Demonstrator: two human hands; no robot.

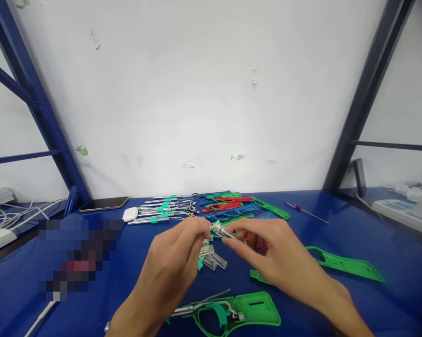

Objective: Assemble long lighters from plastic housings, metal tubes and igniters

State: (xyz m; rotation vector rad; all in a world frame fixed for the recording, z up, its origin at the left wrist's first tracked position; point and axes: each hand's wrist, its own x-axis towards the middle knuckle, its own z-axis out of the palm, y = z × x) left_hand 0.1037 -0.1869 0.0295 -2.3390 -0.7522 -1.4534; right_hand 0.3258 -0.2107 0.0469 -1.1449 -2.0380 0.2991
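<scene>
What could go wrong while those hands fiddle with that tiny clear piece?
The clear piece is pinched only by fingertips of the left hand and right hand; it might slip and get lost on the table. The clear tubes bunched at the left hand could spill. Either might land on the open green shell below and disturb its metal parts.

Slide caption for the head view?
Left hand and right hand pinch a small clear tube over a blue table; green shell in front, coloured shells and metal rods behind.
</scene>
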